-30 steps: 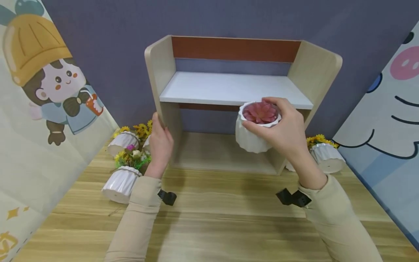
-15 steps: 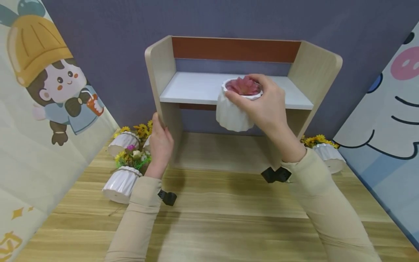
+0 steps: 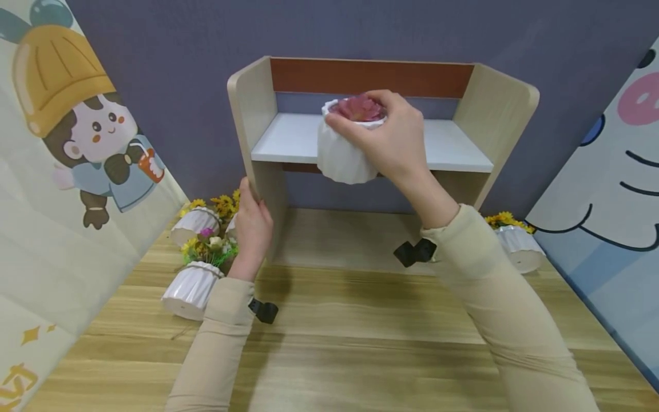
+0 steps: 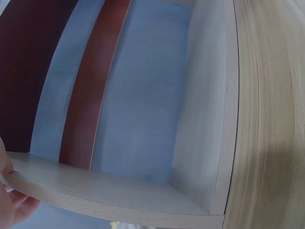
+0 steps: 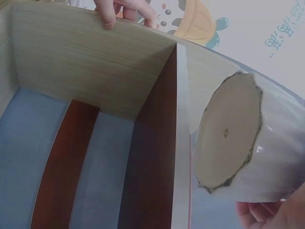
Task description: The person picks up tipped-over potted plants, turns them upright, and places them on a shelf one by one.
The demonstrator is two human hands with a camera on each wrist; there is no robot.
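My right hand (image 3: 399, 137) grips a white fluted pot with a red succulent (image 3: 342, 150) by its rim. The pot hangs upright in front of the white middle board (image 3: 290, 140) of a small wooden bookshelf (image 3: 507, 109), overlapping its front edge in the head view. From the right wrist, the pot's flat underside (image 5: 228, 131) shows beside that board's edge. Low on the bookshelf's left side panel, my left hand (image 3: 251, 229) holds the front edge. In the left wrist view, the thumb and fingers (image 4: 21, 207) lie on opposite faces of the panel.
Left of the bookshelf, white pots with yellow and mixed flowers (image 3: 193, 286) lie tipped on the wooden table (image 3: 329, 343). Another tipped pot with yellow flowers (image 3: 517, 246) lies on the right. A dark wall (image 3: 360, 28) stands behind, with printed panels either side.
My right hand has carried the potted succulent up and leftward, from in front of the lower compartment to the height of the white board. My left hand stays on the side panel.
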